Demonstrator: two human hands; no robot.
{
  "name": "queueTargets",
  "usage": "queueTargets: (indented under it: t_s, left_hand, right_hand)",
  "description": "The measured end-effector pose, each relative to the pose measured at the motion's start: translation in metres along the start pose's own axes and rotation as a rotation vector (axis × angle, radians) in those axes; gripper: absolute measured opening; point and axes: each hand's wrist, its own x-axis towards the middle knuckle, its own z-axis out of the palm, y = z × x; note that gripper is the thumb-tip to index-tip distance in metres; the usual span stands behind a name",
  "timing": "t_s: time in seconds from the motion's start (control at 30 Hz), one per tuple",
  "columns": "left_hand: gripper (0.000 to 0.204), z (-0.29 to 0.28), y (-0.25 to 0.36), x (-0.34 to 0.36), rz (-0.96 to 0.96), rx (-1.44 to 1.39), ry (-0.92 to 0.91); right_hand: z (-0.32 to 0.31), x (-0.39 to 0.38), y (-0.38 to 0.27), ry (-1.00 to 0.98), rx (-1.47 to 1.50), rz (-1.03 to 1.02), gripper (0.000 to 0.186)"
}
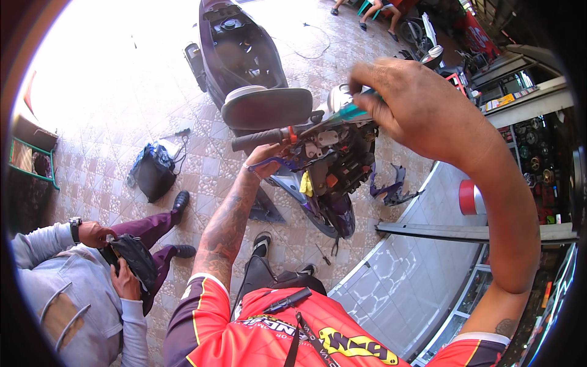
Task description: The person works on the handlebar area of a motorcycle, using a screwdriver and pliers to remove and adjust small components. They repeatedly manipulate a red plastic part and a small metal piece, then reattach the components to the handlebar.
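Note:
A partly stripped scooter stands in front of me, its handlebar wiring and inner parts exposed. My left hand is closed around the handlebar beside the orange ring of the black grip, near a purple lever; some of its fingers are hidden. Raised above the handlebar, my right hand is closed on the green handle of a screwdriver. The shaft points left toward the handlebar by the grip. A yellow cloth or tag hangs on the front parts.
Left of me, another person holds a black pouch. A black bag lies on the tiled floor. Right of the scooter lie a loose purple-black part and a glass display counter. A dark rounded panel stands behind the grip.

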Motion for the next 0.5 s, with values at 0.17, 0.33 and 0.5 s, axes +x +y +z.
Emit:
queueTargets:
  t_s: [0.17, 0.33, 0.5]
  left_hand:
    - [0.034, 0.0004, 0.0016, 0.0031, 0.016, 0.075, 0.038]
    - [0.033, -0.0008, -0.0007, 0.0022, 0.004, 0.053, 0.049]
    - [0.033, -0.0049, -0.0017, 0.0053, 0.014, 0.068, 0.048]
  right_hand:
    - [-0.0011, 0.0045, 0.0004, 0.149, 0.138, 0.125, 0.032]
    - [-0.0004, 0.0072, 0.0044, 0.088, 0.076, -0.016, 0.03]
    - [0.0042, 0.0063, 0.0049, 0.276, 0.145, -0.017, 0.025]
